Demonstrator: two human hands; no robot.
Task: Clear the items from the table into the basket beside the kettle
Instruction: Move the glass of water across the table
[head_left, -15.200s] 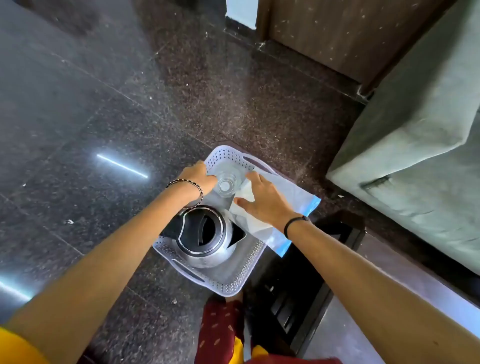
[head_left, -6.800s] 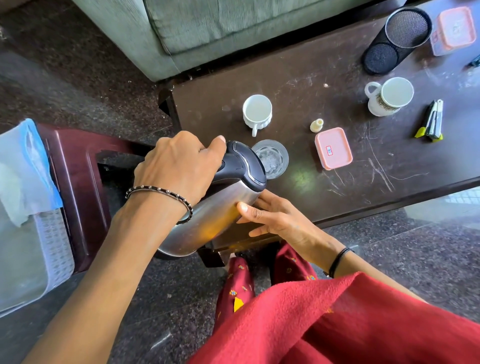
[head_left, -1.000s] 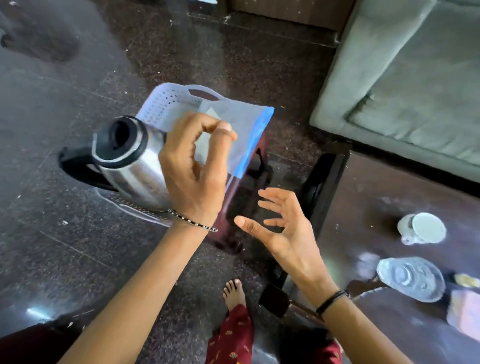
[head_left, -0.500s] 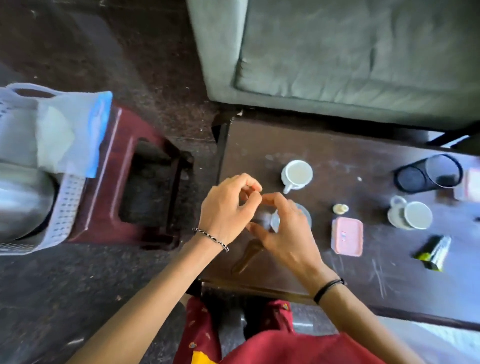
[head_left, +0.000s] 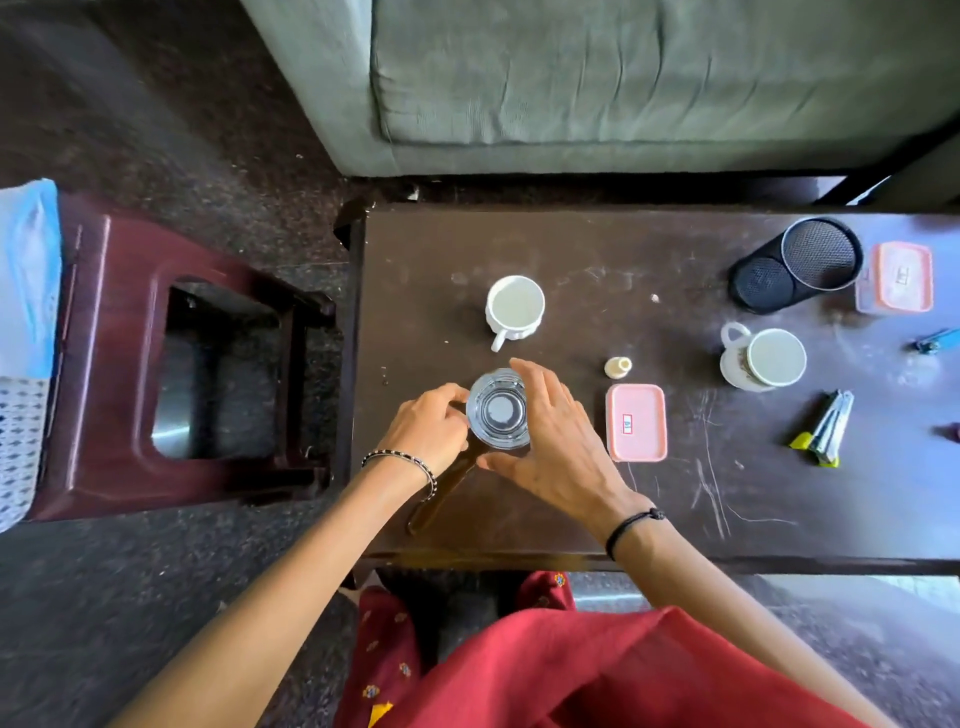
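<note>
A clear glass (head_left: 498, 408) stands upright on the dark wooden table (head_left: 519, 249) near its left front. My left hand (head_left: 426, 426) presses its fingers against the glass's left side. My right hand (head_left: 550, 447) cups the right side, thumb in front and index finger behind. The white perforated basket (head_left: 21, 441) shows only as a strip at the far left edge, with a blue-edged plastic bag (head_left: 26, 275) draped over it. The kettle is out of view.
On the table: a white cup (head_left: 514, 312), a small bottle (head_left: 618, 366), a pink-lidded box (head_left: 636, 422), a patterned mug (head_left: 763, 358), a black mesh holder (head_left: 800, 265), another pink box (head_left: 896, 278), green-tipped markers (head_left: 826, 428). A maroon stool (head_left: 119, 364) stands between table and basket; a grey sofa (head_left: 623, 78) lies behind.
The view has settled over the table, and the kettle has left the frame. Both hands have lowered from fumbling above the glass to closing around its sides.
</note>
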